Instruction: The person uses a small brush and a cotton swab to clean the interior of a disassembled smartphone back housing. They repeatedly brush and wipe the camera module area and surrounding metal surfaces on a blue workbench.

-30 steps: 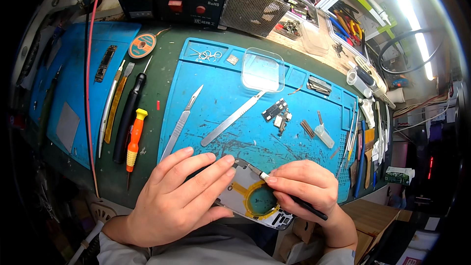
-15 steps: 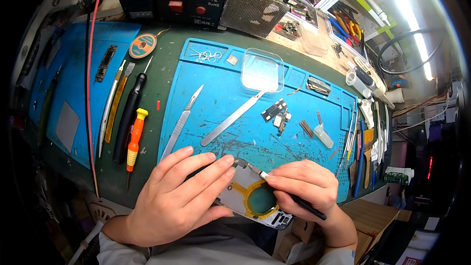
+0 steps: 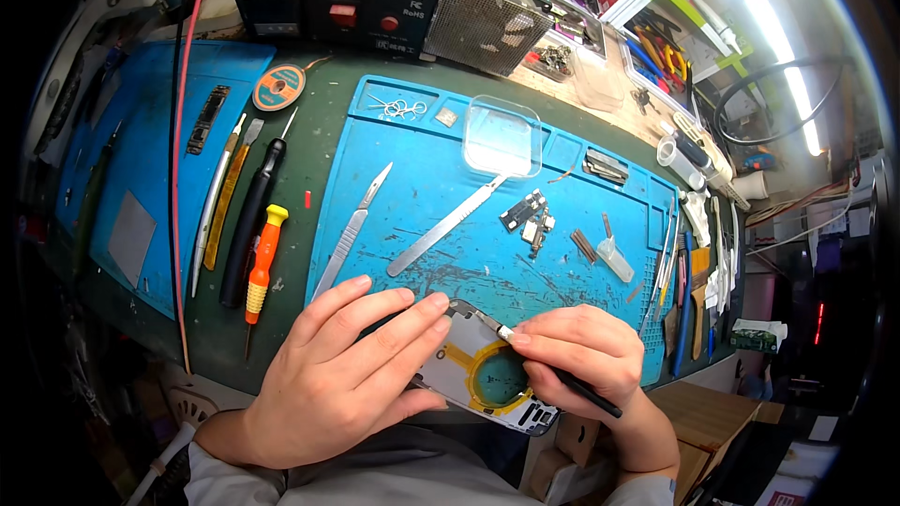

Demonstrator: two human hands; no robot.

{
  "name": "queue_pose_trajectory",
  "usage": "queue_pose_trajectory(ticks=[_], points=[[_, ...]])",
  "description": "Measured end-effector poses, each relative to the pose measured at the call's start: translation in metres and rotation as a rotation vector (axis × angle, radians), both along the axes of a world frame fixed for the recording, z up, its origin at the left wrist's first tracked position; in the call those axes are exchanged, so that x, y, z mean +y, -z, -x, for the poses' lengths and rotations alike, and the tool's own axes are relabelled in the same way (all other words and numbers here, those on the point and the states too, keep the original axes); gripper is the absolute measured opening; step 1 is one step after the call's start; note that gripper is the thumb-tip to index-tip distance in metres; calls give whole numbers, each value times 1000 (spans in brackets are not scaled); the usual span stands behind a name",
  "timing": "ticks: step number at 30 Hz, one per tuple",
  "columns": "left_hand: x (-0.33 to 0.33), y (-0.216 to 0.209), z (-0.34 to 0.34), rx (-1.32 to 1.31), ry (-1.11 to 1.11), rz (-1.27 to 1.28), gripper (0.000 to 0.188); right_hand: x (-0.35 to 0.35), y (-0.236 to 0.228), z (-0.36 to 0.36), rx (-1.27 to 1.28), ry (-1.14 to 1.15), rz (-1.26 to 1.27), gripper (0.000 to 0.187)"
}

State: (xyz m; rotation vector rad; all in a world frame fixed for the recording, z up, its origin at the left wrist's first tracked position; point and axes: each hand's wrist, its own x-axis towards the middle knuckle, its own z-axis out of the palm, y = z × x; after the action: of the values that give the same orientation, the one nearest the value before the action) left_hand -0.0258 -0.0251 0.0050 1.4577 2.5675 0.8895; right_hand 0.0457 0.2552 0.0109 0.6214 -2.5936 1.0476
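Pinching a slim black-handled tool in the right hand, with its metal front end along the far edge of a phone frame near the yellow ring, and spanning the frame at the mat's near edge with the left hand, fingers extended. Leaving room over the scratched stretch of blue work mat, bounded leftward by one scalpel close to the left fingers, ahead by another, then small phone parts and a clear plastic box. Keeping hands and frame nearly unmoved since half a second ago, but showing the orange-and-yellow screwdriver slightly farther right.
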Motion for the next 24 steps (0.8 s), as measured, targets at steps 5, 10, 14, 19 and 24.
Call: queue_pose_trajectory(ticks=[5, 10, 14, 19, 24], points=[[1, 0, -1, -21, -9, -17, 65, 0, 2, -1, 6, -1, 5, 40], [1, 0, -1, -16, -7, -17, 65, -1, -1, 1, -22, -23, -16, 39], [1, 1, -1, -19, -5, -19, 65, -1, -3, 2, -51, -31, -12, 39], [1, 1, 0, -24, -2, -22, 65, 1, -4, 6, -93, -51, 33, 40], [0, 1, 0, -34, 4, -25, 65, -1, -5, 9, -93, -60, 22, 39]])
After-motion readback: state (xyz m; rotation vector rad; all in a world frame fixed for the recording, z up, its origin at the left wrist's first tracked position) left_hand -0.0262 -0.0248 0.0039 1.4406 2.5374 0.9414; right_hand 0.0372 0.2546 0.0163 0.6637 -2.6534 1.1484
